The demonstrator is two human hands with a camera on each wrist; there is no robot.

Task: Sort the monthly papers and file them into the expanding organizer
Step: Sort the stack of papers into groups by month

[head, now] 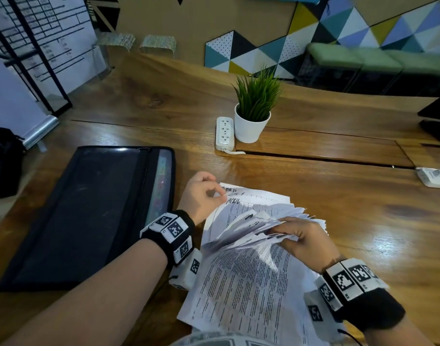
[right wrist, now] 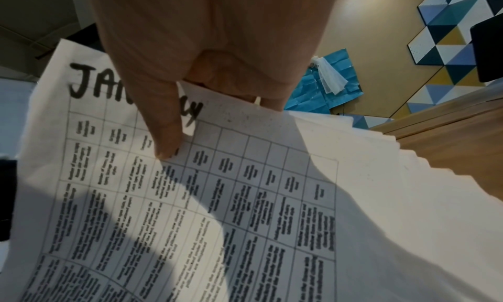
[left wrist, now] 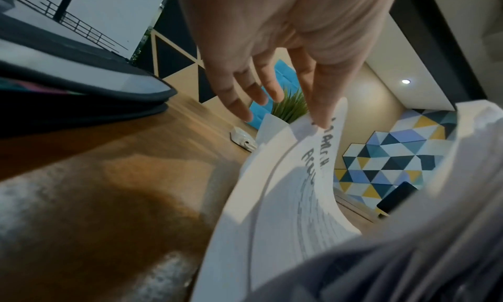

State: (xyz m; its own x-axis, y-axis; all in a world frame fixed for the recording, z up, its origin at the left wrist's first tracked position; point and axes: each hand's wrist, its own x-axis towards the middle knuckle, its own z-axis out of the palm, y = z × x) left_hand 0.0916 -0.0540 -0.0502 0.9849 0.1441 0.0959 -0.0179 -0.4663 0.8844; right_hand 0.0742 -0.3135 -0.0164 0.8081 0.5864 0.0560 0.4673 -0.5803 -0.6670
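Wooden table (head: 313, 196), geometric wall panels (head: 338, 28)

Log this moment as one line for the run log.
stage: sorting | left hand: pinches sheet corner | right hand: grips fanned papers | January sheet: under thumb | organizer: flat, left

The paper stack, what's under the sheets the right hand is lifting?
Under the lifted sheets, held by the right hand, lies a printed page of dense text. The left hand holds a far sheet's corner. Anything below that page is covered.
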